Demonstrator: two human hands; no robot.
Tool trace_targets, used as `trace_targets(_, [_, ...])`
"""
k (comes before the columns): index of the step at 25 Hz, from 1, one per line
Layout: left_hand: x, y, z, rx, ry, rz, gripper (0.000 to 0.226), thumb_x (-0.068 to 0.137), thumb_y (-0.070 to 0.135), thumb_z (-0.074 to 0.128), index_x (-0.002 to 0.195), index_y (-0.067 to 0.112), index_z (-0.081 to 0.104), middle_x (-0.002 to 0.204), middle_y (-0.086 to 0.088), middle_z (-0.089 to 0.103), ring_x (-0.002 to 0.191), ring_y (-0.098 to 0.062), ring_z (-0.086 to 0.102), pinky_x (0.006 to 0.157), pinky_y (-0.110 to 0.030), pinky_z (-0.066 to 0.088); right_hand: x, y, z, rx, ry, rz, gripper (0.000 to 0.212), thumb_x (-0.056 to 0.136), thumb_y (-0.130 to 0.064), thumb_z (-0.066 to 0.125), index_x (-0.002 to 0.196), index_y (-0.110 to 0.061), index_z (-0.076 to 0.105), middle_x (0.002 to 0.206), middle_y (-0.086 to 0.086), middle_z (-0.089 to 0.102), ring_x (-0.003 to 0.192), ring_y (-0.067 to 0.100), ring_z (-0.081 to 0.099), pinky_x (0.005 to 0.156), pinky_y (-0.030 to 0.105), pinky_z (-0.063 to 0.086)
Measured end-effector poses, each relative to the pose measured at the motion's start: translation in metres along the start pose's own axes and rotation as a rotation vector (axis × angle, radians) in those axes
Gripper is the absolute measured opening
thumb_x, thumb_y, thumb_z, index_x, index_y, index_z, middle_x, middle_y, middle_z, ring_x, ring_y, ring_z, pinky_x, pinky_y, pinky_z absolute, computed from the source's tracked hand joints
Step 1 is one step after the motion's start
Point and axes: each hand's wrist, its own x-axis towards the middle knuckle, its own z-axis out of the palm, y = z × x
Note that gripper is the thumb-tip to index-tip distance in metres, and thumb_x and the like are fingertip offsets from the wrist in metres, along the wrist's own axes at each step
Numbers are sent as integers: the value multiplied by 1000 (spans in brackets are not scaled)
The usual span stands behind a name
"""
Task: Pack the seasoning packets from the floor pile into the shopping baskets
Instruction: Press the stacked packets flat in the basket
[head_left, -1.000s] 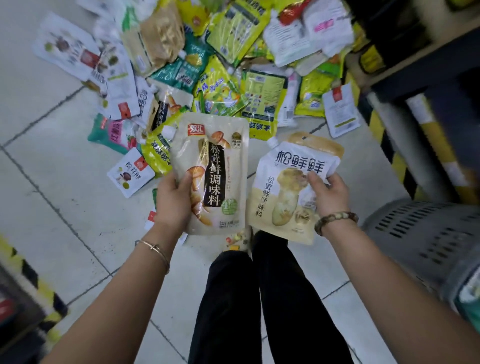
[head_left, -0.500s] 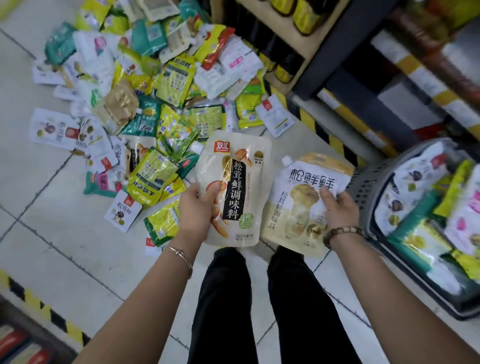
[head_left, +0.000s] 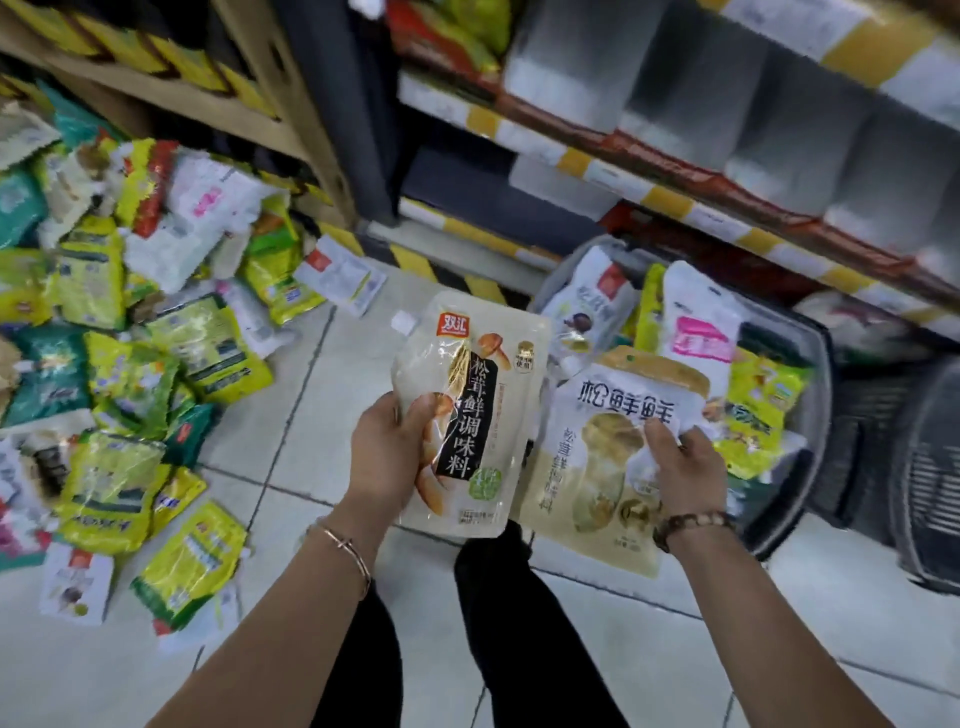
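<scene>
**Head view: one pouch in each hand, just left of the grey basket (head_left: 824, 415)**

The left hand (head_left: 387, 457) holds a beige pouch (head_left: 485, 415) upright. Its grip is clamped on the pouch's left edge, with the thumb across the front and the fingers hidden behind. The pouch carries a black vertical label, a small red logo at the top and a white spout at its upper left corner. It sits left of the basket, near the rim but apart from it.

The right hand (head_left: 685, 467) holds a white pouch (head_left: 592, 467) printed with a pale mushroom. Its grip is closed on the pouch's right side, and the film is crumpled under the thumb and fingers. This pouch overlaps the basket's near left edge, and the beige pouch's right edge lies over its left edge.

A thin bangle (head_left: 348, 553) circles the left wrist and a beaded bracelet (head_left: 691, 522) the right.

Packets already stand inside the basket: a white one with a pink label (head_left: 698, 325), a yellow-green one (head_left: 758, 410) and a white one with a red mark (head_left: 592, 306). A second, darker basket (head_left: 930, 493) stands just right of the grey one.

The pile (head_left: 130, 374) of mostly yellow, green and white packets lies on the tiled floor (head_left: 301, 415), well to the left of the basket. Shelving (head_left: 675, 171) with yellow-striped edges rises behind the basket. The person's legs in black trousers (head_left: 519, 634) show in front of it, below the pouches.
</scene>
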Motion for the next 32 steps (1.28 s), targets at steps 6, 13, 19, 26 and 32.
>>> trace_targets(6, [32, 8, 108, 245, -42, 63, 31, 92, 36, 55, 73, 11, 52, 52, -11, 58, 40, -36, 59, 37, -36, 48, 76, 35, -74, 44, 130, 20, 53, 80, -31, 68, 88, 18, 50, 76, 34, 44, 70, 40, 45, 53, 26, 35])
trace_targets(13, [78, 8, 178, 322, 60, 99, 29, 91, 34, 56, 78, 9, 60, 57, -4, 56, 54, -29, 55, 58, -42, 51, 139, 58, -85, 98, 139, 50, 40, 89, -27, 61, 83, 11, 48, 70, 12, 36, 67, 22, 35, 57, 29, 22])
trace_targets(19, [116, 15, 212, 309, 170, 125, 25, 89, 37, 58, 83, 13, 56, 70, -3, 64, 66, -30, 63, 56, -32, 49, 188, 51, -53, 136, 186, 21, 35, 87, -27, 64, 97, 5, 55, 90, 20, 60, 83, 30, 54, 59, 25, 29])
trace_targets(26, [119, 11, 210, 315, 173, 313, 44, 87, 7, 44, 128, 21, 48, 112, 3, 58, 92, -14, 58, 79, -26, 47, 219, 58, -34, 54, 224, 146, 47, 83, -37, 64, 118, -6, 56, 98, 5, 54, 83, 18, 47, 63, 25, 33])
trace_targets(32, [125, 5, 205, 434, 253, 430, 47, 86, -6, 40, 127, 12, 52, 128, -9, 47, 100, -15, 51, 79, -6, 34, 229, 31, -18, 136, 163, -25, 48, 83, -28, 68, 123, -7, 52, 89, -1, 57, 77, 12, 52, 57, 13, 37])
